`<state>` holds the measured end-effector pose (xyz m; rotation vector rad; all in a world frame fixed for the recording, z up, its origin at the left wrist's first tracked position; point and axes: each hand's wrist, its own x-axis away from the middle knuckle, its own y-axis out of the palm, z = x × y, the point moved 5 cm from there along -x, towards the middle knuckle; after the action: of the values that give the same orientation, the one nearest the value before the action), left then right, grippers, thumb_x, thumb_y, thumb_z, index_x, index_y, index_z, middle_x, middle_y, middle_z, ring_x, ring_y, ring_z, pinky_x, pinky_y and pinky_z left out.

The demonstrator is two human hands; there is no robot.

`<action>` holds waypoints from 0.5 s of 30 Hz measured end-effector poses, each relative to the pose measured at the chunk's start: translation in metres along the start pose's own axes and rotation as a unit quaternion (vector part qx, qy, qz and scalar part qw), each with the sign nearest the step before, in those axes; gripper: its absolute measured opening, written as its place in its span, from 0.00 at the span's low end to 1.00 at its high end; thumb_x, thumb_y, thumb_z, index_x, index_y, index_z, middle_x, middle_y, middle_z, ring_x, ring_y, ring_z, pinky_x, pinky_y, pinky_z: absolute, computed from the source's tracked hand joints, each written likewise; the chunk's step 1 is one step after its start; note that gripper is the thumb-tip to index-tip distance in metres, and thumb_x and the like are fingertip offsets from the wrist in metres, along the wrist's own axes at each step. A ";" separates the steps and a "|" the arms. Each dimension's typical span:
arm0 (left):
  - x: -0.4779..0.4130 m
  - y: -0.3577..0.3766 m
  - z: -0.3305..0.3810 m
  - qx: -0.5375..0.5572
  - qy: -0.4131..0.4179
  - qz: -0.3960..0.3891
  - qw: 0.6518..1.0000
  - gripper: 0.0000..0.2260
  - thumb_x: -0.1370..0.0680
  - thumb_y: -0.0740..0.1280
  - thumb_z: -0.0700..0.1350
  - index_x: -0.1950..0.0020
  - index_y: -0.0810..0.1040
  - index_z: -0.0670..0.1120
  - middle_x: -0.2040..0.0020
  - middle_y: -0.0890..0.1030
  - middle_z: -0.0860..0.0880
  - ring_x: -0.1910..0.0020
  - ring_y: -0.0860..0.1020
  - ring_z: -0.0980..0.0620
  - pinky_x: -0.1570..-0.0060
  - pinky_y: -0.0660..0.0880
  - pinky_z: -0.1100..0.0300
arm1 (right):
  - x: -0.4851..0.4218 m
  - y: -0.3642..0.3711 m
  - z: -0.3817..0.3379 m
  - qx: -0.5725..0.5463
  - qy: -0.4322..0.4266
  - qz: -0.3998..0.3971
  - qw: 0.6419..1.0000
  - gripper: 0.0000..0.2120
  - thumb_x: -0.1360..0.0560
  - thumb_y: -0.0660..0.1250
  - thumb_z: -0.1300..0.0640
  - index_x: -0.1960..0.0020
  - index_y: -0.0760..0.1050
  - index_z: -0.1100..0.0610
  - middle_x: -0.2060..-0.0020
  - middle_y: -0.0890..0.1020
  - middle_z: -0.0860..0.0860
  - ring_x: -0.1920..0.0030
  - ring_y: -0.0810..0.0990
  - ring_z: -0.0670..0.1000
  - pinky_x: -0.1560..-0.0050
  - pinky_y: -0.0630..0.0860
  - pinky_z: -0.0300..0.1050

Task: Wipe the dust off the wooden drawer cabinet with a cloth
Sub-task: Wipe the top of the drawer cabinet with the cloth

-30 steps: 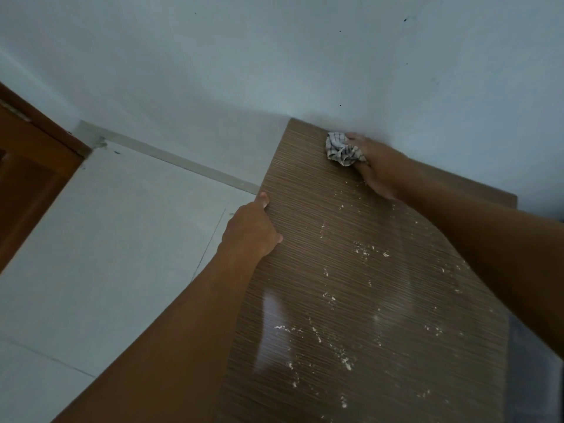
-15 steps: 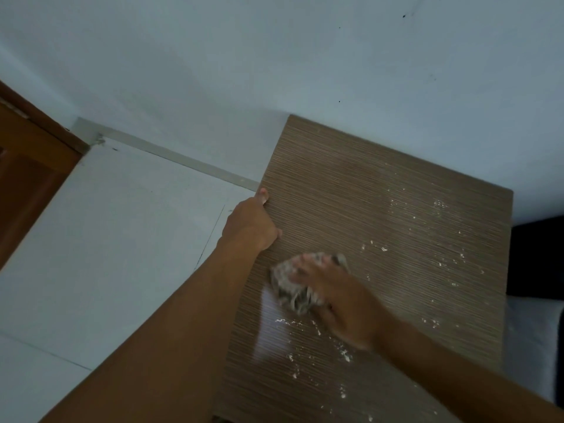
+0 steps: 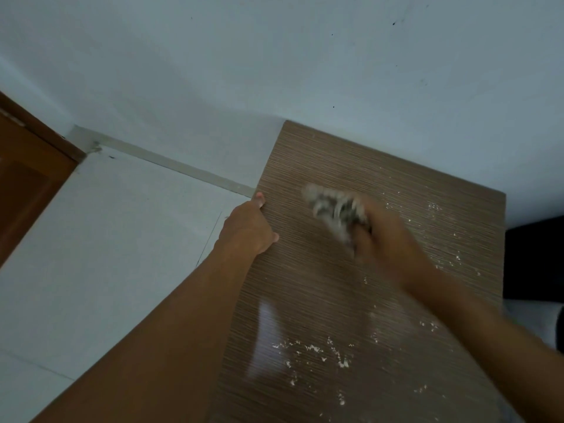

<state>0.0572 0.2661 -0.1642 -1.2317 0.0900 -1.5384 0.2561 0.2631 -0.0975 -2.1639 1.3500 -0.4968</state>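
My right hand [image 3: 387,239], centre-right of frame, is closed round the cloth [image 3: 332,209]; both are smeared by blur, so single fingers cannot be told apart; the cloth is bunched, grey and white, and sticks out past my fingers toward the upper left, down on the top of the cabinet [image 3: 320,285] in its upper half. My left hand [image 3: 248,228], mid-frame, clamps the cabinet's left edge; thumb on the top face, fingers curled over the side. White dust crumbs [image 3: 314,349] lie scattered on the top, thickest in the lower centre, more along the right side; a pale glare streak sits lower centre. Pale wall [image 3: 274,56] fills the upper frame; light floor [image 3: 106,239] at left; brown door [image 3: 27,184] at the far left edge; something dark [image 3: 534,257] just beside the cabinet's right edge.
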 end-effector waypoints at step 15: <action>-0.003 0.002 -0.005 0.017 -0.008 -0.002 1.000 0.41 0.28 0.75 0.46 0.21 0.55 0.53 0.24 0.65 0.45 0.27 0.66 0.44 0.30 0.64 0.48 | -0.146 0.036 0.068 0.201 0.025 0.054 0.978 0.23 0.24 0.56 0.64 0.30 0.69 0.57 0.32 0.72 0.55 0.31 0.68 0.56 0.31 0.63 0.53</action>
<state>0.0544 0.2647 -0.1699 -1.2179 0.0504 -1.5261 0.2063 0.3988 -0.1773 -1.7513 1.2586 -0.7164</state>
